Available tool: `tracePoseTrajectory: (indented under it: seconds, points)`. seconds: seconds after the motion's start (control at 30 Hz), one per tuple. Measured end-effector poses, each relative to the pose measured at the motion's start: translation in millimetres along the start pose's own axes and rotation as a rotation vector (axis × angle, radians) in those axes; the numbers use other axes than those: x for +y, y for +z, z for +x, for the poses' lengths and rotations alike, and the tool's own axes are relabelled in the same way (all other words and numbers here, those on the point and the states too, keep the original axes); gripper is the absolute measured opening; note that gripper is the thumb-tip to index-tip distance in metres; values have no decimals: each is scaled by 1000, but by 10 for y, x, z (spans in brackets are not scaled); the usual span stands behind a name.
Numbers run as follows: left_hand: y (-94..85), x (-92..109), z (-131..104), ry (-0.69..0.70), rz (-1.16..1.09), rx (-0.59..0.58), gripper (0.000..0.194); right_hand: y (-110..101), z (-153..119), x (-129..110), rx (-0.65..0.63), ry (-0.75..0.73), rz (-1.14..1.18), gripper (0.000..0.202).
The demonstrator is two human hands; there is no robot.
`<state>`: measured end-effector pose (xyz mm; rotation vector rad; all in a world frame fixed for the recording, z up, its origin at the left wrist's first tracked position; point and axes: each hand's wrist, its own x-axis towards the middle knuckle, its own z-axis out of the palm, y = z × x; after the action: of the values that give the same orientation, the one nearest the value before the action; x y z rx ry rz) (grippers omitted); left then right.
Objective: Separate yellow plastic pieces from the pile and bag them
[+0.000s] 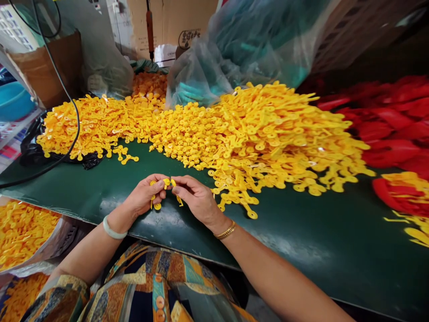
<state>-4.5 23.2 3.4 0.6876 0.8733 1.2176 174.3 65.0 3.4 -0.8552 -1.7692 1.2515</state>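
My left hand point(150, 194) is closed in a pinch on a small yellow plastic part point(155, 189), whose round disc ends hang below the fingers. Facing it, my right hand point(197, 197) pinches another yellow plastic piece point(178, 197), with a thin arm sticking down. The fingertips of both hands nearly meet, and the two pieces are close together there; whether they are joined I cannot tell. Both hands are just above the front of the dark green tabletop point(134, 165). Behind them lies a heap of small yellow knobs point(187, 134).
Long yellow linked parts point(275, 134) are piled to the right, with more yellow parts point(90, 120) on the left. Red parts point(392, 120) lie at far right. A black cable point(75, 107) crosses the left side. An orange screwdriver point(149, 31) hangs at the back. A yellow-filled sack point(23, 232) stands lower left.
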Motion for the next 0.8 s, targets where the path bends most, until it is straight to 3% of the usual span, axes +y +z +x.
tracePoseTrajectory:
  seconds: [0.8]
  points:
    - [-18, -47, -7, 28, 34, 38, 41, 27, 2, 38, -1, -87, -92, 23]
